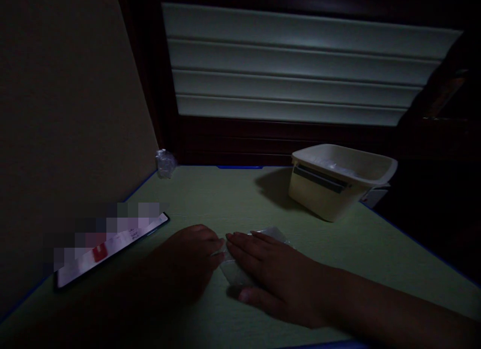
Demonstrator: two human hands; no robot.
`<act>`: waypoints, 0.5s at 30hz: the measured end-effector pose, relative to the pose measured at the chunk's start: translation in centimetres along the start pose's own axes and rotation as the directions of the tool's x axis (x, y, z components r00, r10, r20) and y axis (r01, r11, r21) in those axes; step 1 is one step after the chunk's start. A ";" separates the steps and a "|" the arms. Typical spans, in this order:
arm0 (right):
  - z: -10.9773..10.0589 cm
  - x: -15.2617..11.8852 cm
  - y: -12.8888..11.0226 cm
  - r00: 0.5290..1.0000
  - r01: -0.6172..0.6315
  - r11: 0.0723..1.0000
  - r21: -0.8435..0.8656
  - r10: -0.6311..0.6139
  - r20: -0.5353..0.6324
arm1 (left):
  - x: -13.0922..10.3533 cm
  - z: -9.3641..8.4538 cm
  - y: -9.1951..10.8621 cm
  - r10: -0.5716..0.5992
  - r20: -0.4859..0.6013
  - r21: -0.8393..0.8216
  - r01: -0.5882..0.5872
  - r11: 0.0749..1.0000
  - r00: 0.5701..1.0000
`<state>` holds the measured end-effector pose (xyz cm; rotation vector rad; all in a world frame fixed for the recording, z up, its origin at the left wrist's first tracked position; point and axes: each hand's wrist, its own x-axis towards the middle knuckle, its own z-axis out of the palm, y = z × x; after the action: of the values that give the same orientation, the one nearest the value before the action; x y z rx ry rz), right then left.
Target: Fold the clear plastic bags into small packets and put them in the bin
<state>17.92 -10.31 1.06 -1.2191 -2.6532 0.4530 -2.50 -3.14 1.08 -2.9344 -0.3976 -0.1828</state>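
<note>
A small clear plastic bag (236, 273) lies flat on the table, partly hidden under my right hand. My right hand (270, 271) rests palm down across it, fingers stretched out and pointing to the left, thumb on the near side. At the bag's left edge, my left hand (195, 256) is closed, with thumb and fingertips pinching that edge. The dim light hides finer detail of the bag and whatever may be in it.
A cream plastic bin (319, 193) with clear plastic inside stands at the back right of the green table (210, 193). A lit phone (116, 248) is at the left. Crumpled clear plastic (165, 163) sits in the far left corner, by the wall.
</note>
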 end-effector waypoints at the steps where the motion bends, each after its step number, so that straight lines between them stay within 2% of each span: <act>1: -0.1 -0.3 0.2 1.000 -0.007 1.000 -0.007 0.007 0.014 | 0.0 -0.1 0.0 -0.003 0.002 -0.001 0.003 1.000 1.000; 5: -0.9 -2.4 1.7 0.994 -0.091 0.994 -0.053 0.094 0.054 | 0.2 -0.6 0.3 -0.025 0.037 -0.015 0.026 1.000 0.999; 11: -0.5 -6.5 4.4 0.986 -0.160 0.985 -0.070 0.156 -0.063 | 0.2 -0.7 0.3 -0.020 0.036 -0.062 0.022 0.998 0.999; 15: -0.1 -7.6 4.7 0.976 -0.208 0.977 -0.052 0.203 -0.083 | 0.2 -0.1 0.1 0.010 0.010 -0.049 -0.009 0.999 1.000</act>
<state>26.12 -13.18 -0.80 -1.5059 -2.5044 0.3508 -2.32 -3.26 1.22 -2.9858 -0.3860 -0.1788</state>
